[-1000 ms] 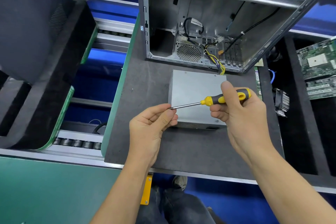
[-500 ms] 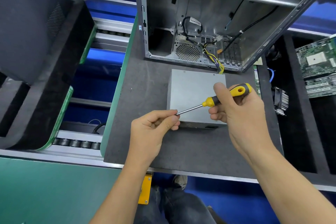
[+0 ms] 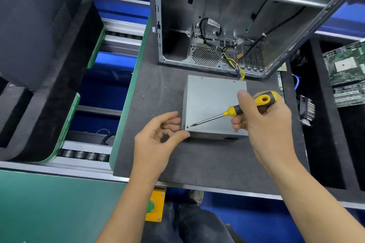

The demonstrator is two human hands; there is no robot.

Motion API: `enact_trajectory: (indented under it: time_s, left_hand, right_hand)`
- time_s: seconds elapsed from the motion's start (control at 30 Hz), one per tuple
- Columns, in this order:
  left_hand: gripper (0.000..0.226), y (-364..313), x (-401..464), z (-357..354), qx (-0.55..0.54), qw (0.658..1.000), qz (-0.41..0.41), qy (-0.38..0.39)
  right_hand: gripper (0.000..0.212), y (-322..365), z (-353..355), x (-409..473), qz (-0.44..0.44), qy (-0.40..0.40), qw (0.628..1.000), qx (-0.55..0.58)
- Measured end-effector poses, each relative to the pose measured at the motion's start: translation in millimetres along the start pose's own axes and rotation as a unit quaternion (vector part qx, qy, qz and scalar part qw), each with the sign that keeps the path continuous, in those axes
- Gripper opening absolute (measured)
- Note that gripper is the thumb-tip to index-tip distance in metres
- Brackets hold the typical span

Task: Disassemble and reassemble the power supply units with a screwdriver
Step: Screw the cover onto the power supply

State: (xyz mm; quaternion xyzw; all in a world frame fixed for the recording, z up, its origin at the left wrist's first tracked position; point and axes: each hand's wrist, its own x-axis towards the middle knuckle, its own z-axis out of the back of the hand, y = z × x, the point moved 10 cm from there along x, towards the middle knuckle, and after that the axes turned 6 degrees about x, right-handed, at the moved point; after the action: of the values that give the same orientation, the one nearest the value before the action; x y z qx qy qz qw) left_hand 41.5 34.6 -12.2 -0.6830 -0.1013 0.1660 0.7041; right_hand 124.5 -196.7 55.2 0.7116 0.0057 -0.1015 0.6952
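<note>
In the head view, a grey power supply unit is seen lying flat on the dark counter, just in front of an open computer case. A yellow-and-black screwdriver is gripped in the right hand, its tip set at the unit's near left corner. The left hand is held loosely spread, thumb touching that corner.

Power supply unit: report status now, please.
Right hand grips screwdriver, tip at near-left corner screw. Left hand open beside power supply unit. Nothing in the way.
</note>
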Motion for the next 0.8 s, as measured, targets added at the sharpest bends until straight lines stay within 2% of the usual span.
enact_trajectory:
  time_s: [0.13,0.23,0.67,0.8]
  left_hand:
    - [0.036,-5.2,-2.3,-1.8,0.124,0.989,-0.079,-0.003]
    - [0.025,-11.4,-3.4,-8.2,0.168,0.978,-0.126,-0.009]
    - [0.010,-16.0,-1.9,-8.5,0.206,0.966,-0.157,-0.025]
    - [0.010,-13.9,-2.0,-8.4,0.200,0.966,-0.160,-0.028]
  right_hand:
    - [0.032,6.6,-9.1,-2.3,0.038,0.014,0.999,-0.030]
    - [0.031,6.0,-16.2,-3.8,0.048,0.028,0.998,-0.038]
    - [0.033,6.5,-21.1,-4.4,0.054,0.039,0.996,-0.056]
    - [0.032,15.3,-27.7,-6.7,0.080,0.048,0.991,-0.094]
